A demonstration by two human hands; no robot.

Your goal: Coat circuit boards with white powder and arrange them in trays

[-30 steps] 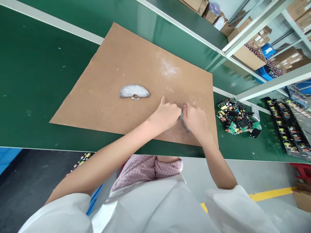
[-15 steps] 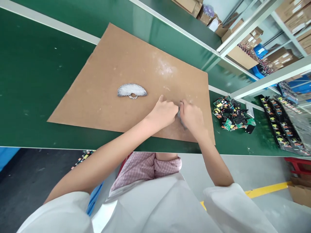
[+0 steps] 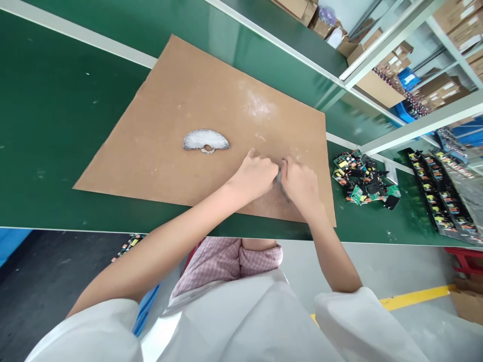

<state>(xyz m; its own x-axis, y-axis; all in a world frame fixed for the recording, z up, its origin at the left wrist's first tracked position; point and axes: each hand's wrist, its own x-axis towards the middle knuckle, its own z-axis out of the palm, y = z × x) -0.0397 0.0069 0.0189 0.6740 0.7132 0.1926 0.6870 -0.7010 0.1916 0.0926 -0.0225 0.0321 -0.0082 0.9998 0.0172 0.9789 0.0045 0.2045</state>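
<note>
My left hand (image 3: 257, 173) is closed, its fingers curled, over the right part of a brown board. Close beside it, my right hand (image 3: 301, 183) is also closed. A greyish piece (image 3: 279, 177) shows in the narrow gap between the two hands; most of it is covered by the fingers, so its kind stays unclear. Left of the hands, a half-round grey plate (image 3: 206, 138) lies flat on the board, with a notch and a small ring-like bit at the middle of its straight edge. Neither hand touches this plate.
The brown board (image 3: 158, 125) rests on a green table (image 3: 45, 125). Right of it lies a pile of small circuit boards (image 3: 362, 178), then black trays (image 3: 437, 196) of similar parts. A white frame post (image 3: 388, 42) rises at the back right, with boxes behind.
The hands stay nearly in place, both still closed near each other. The whole view has shifted very slightly; the half-round plate lies as before.
</note>
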